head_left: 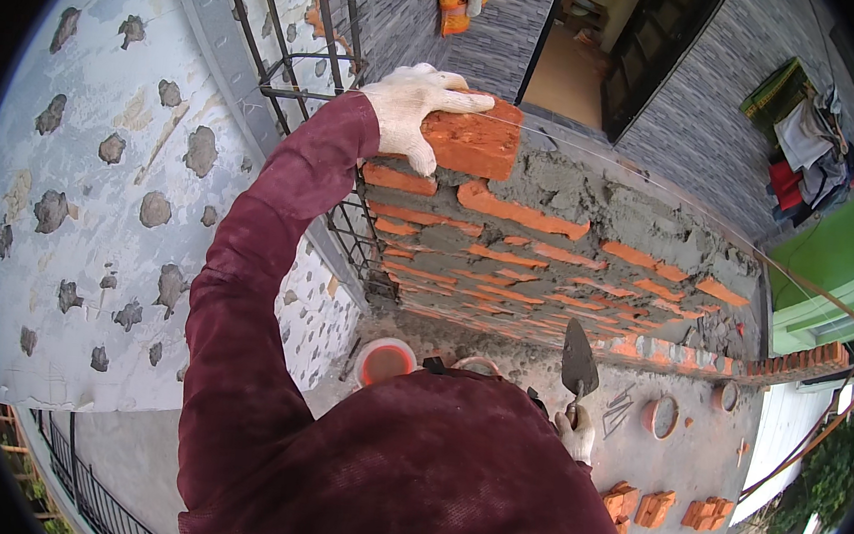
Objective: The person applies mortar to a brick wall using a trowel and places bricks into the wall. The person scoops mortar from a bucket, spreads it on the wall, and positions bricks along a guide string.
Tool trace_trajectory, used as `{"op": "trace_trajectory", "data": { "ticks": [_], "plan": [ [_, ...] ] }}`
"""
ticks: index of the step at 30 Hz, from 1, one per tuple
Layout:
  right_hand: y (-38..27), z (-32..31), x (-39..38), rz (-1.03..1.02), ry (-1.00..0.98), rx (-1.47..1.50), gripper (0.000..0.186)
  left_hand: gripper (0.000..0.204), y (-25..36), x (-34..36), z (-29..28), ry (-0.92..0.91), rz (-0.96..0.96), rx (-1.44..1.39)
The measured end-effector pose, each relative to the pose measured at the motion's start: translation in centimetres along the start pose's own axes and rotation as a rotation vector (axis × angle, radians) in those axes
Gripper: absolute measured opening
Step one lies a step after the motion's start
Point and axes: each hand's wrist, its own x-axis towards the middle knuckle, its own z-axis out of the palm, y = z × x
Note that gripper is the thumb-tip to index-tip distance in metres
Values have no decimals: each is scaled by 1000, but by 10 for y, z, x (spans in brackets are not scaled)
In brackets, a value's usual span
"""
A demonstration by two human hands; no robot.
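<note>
My left hand [414, 110], in a white work glove, grips the end of an orange-red brick [477, 145]. Its fingers lie over the top and its thumb presses the near face. The brick sits at the left end of the top of a brick wall [527, 212], beside a bed of wet grey mortar [641, 219]. Low at my right side, my gloved right hand [577, 435] is closed around the handle of a pointed trowel [580, 359]. The trowel's blade points up in the picture, toward the wall, with grey mortar on its face.
A thin string [635, 168] runs along the wall top. Black rebar [341, 19] stands by the wall's left end, next to a rough pale wall [102, 191]. Below are a red-rimmed bucket [386, 362], another bucket [660, 417] and stacked bricks [656, 508]. A doorway [573, 68] opens beyond.
</note>
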Motion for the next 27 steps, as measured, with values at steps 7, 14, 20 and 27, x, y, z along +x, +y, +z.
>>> {"op": "trace_trajectory", "data": {
  "ticks": [7, 14, 20, 27],
  "plan": [
    [-113, -23, -30, -112, -219, -20, 32, 113, -2, -4, 1, 20, 26, 30],
    [-279, -71, -57, -331, -294, 187, 63, 72, 45, -42, 43, 312, -126, 413],
    [-434, -52, -28, -693, -84, 267, 61, 58, 52, -52, 80, 792, -237, 141],
    [-583, 28, 63, -821, -560, 605, 30, 48, 41, -49, 82, 863, -198, 106]
  ]
}}
